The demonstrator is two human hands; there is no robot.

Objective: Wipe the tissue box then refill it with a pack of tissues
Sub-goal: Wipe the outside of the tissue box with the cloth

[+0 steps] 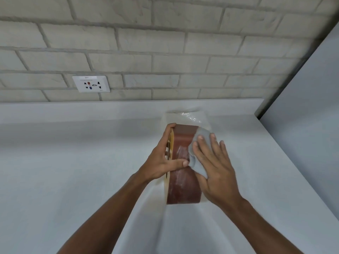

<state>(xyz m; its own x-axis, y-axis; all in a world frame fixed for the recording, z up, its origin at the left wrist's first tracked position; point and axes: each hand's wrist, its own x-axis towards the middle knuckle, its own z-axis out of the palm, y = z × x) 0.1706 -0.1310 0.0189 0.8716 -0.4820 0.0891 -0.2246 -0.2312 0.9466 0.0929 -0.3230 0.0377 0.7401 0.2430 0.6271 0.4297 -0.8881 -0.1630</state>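
Observation:
A brown tissue box [181, 184] stands on its side on the white counter, its pale wooden face turned left. My left hand [163, 158] grips it from the left, fingers over the far end and thumb across the brown side. My right hand [214, 162] lies flat with straight fingers on a grey cloth [199, 142], pressing it against the box's brown side. Behind the box lies a clear-wrapped pack of tissues [189, 116], partly hidden by the box and cloth.
The white counter [73, 171] runs to a low upstand under a pale brick wall. A wall socket [91, 83] sits at the back left. A grey panel [311, 107] borders the counter on the right.

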